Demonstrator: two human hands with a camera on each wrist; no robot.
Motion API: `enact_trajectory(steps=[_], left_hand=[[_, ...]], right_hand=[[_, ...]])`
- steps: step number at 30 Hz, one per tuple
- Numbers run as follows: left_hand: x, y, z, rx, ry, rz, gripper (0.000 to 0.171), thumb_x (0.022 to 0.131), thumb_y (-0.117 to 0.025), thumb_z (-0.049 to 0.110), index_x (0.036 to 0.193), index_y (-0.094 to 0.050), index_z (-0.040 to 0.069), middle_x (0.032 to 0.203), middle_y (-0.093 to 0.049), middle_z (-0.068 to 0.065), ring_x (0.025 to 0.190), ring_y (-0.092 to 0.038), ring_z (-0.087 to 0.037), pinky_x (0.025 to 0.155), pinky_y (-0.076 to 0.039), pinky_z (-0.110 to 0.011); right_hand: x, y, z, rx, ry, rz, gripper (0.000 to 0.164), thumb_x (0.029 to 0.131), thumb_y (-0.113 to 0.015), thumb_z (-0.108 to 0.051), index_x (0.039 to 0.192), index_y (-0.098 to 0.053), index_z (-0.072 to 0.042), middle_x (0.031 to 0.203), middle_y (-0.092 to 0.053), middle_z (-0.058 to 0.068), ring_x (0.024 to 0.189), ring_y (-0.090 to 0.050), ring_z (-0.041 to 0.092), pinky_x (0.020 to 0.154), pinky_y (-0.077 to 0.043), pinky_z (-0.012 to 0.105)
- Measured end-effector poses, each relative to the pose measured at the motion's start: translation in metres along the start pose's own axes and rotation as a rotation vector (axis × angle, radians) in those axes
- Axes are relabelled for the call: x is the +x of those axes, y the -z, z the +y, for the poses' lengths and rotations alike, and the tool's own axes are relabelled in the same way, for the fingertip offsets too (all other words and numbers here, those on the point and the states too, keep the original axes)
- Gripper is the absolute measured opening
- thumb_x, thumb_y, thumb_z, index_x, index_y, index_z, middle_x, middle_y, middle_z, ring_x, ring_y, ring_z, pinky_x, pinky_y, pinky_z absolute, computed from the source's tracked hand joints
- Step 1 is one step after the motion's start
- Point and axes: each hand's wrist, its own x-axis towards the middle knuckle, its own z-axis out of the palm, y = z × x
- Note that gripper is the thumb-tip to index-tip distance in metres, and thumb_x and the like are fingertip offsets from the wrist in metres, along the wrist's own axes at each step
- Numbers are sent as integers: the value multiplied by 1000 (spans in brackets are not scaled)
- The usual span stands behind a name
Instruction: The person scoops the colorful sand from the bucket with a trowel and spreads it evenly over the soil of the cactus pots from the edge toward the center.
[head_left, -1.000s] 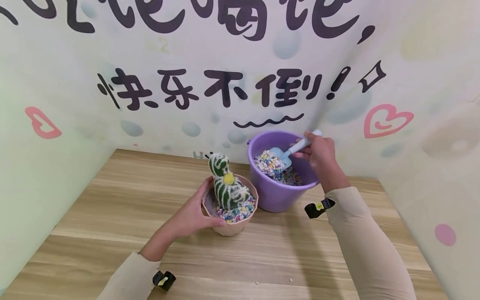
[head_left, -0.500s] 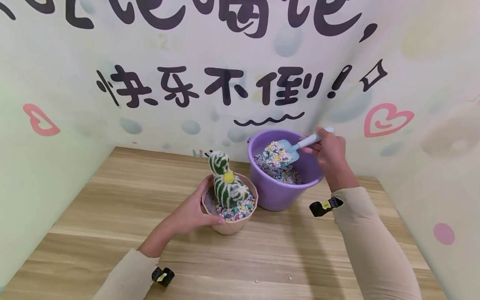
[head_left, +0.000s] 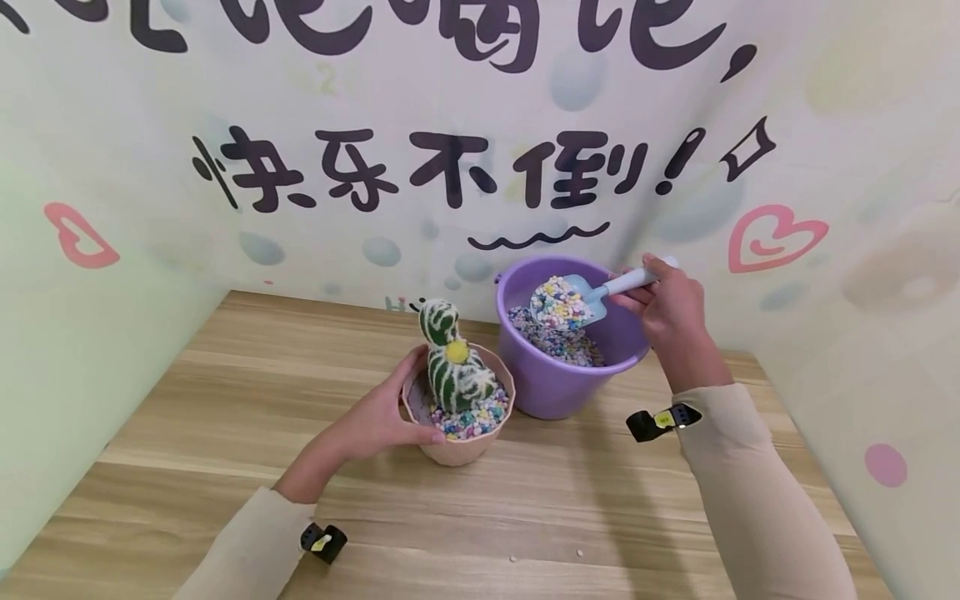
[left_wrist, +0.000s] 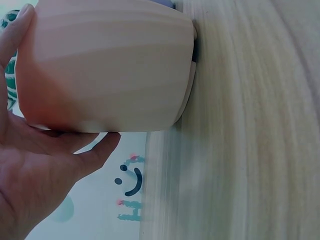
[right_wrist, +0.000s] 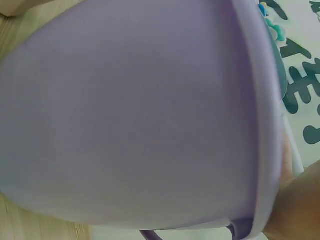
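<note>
In the head view my left hand (head_left: 381, 421) grips a pale pink flower pot (head_left: 457, 452), thumb over the near rim and fingers round its left side. A plush green-and-white cactus (head_left: 448, 387) with a yellow pompom stands in it among colored pebbles (head_left: 476, 417). My right hand (head_left: 671, 308) holds a light blue toy shovel (head_left: 630, 282) by its handle. Heaped pebbles (head_left: 558, 304) fill the shovel's blade, which is over the mouth of a purple bucket (head_left: 551, 387). The bucket's wall (right_wrist: 140, 115) hides most of the shovel in the right wrist view.
More pebbles (head_left: 581, 348) lie inside the bucket, which stands close to the pot's right side. Two loose pebbles (head_left: 579, 553) are on the wooden tabletop (head_left: 225, 400). A printed backdrop (head_left: 337, 250) rises right behind the bucket and along both sides.
The right hand has drawn the shovel up out of the bucket's pebbles and a little to the right, its blade now heaped. The left hand keeps its hold on the pot.
</note>
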Motion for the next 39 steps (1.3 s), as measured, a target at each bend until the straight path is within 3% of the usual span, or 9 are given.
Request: enact_trajectory(steps=[5,12,18,28,39], left_hand=[[2,4,-3,-21,-11,-31,119,74,-86,28,157,-2,13,163,-9,-11,148,-14,-32,116,-21,-51],[6,10,-6,-40,-37,-60,118,74,-86,25,158,-4,15,163,-7,-11,148,-13,-31,117,-19,-50],[5,15,-9,-61,-32,-87,117,75,-85,23,157,-3,13,163,-7,-11,149,-10,-30,117,-16,-52],[7,16,-9,-117,-19,-134,116,77,-83,20,157,1,16,164,-3,-6,149,-4,-26,118,-13,-51],[-2,13,5,15,30,-87,116,79,-81,28,157,3,10,163,-3,-13,148,-10,-34,116,-19,-53]], right_hand=[[-9,5,-3,99,-27,-45,24,95,-62,-14,112,-47,-6,77,-69,17,76,-72,34,59,-57,46],[-22,9,-2,92,-19,-66,26,94,-64,-16,115,-50,-7,83,-69,16,80,-73,33,63,-58,45],[-33,14,3,155,-54,-89,24,95,-63,-16,114,-51,-9,85,-69,17,77,-73,31,62,-58,45],[-47,25,8,265,-41,-58,31,93,-66,-14,119,-50,-10,90,-65,18,80,-72,34,65,-58,47],[-57,37,13,342,-63,-31,38,92,-67,-15,123,-45,-15,106,-55,12,87,-69,29,71,-57,50]])
